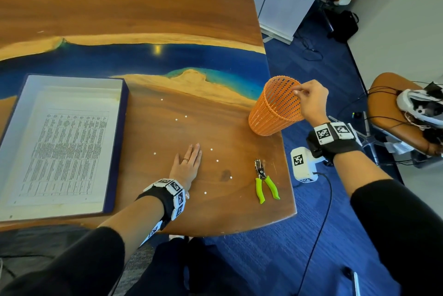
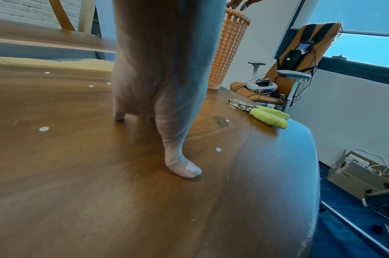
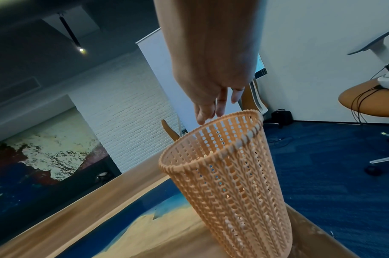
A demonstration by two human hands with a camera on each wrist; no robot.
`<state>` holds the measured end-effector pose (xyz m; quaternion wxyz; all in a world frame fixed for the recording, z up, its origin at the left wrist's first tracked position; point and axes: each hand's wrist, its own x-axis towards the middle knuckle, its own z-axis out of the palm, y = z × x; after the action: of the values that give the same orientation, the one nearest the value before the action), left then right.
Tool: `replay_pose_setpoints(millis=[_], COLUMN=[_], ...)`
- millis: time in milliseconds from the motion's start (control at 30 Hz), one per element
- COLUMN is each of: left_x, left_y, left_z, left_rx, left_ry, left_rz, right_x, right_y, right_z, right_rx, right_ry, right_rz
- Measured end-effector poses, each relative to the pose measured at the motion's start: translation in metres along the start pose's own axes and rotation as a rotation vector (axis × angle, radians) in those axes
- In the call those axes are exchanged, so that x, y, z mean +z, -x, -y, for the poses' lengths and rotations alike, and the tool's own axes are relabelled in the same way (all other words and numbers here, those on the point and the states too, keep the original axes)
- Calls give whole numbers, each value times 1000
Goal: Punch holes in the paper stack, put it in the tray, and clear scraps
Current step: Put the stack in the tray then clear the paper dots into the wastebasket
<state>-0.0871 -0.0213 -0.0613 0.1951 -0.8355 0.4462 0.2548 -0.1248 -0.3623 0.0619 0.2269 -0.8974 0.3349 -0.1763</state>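
Note:
The printed paper stack (image 1: 62, 149) lies inside the shallow tray (image 1: 117, 142) at the left of the table. Several white round scraps (image 1: 176, 119) dot the wood (image 2: 44, 129). My left hand (image 1: 191, 154) lies flat, palm down, on the table among them, its thumb (image 2: 184, 169) pressed to the wood. The green-handled hole punch (image 1: 265, 180) lies near the right edge (image 2: 261, 113). My right hand (image 1: 304, 94) hovers over the rim of the orange mesh basket (image 1: 275, 109), fingers (image 3: 220, 106) pointing down into its mouth (image 3: 231, 183), nothing visibly held.
The basket stands close to the table's right edge (image 1: 285, 152). A white marked device (image 1: 303, 164) with a cable hangs just off that edge. An orange chair (image 1: 393, 109) holding a headset and wires stands to the right on blue carpet.

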Motion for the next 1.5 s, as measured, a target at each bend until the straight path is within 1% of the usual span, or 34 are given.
replay_pose_setpoints(millis=[167,267,367,467,500,533,567,633,667,733,800,833,900,1000,1133,1300,1500], left_x=[0,0,0,-1,-1,-1,-2,-2,-2,-2,-2,-2,-1,-2,-3,-3,-5], left_y=[-1,-1,-1,-1,-1,0,-1,-1,-1,-1,-1,-1,-1,-1,-3,-4,-6], left_z=[0,0,0,-2,-2,-3,-4,-6,-7,-8,-8,-8,-8,-8,-9,-9,-10], left_rx=[3,3,1,-6,-13,-19,-23,-29,-34,-42,-46,-47,-42,-45,-51,-48,-54], left_ry=[5,-5,-13,-13,-8,-5,-9,-28,-33,-46,-63,-73,-81,-61,-66,-66,-77], left_rz=[12,16,26,12,7,4,3,11,11,8,8,6,4,3,14,30,50], right_x=[-4,-6,-5,5,13,23,35,63,78,103,118,123,126,125,127,134,136], right_y=[2,3,12,41,55,69,84,114,129,155,174,180,188,191,195,204,206], right_z=[6,7,13,31,36,39,38,29,23,8,-5,-10,-15,-17,-17,-18,-16], right_rx=[39,20,-39,-208,-282,-337,-374,-373,-343,-231,-117,-78,-28,-10,-51,-75,-95], right_ry=[50,-34,-83,-77,-75,-70,-65,-54,-44,-3,17,0,-30,-72,-90,-57,-58], right_rz=[-40,-80,-146,-202,-179,-121,-33,193,311,513,646,673,679,675,635,569,574])
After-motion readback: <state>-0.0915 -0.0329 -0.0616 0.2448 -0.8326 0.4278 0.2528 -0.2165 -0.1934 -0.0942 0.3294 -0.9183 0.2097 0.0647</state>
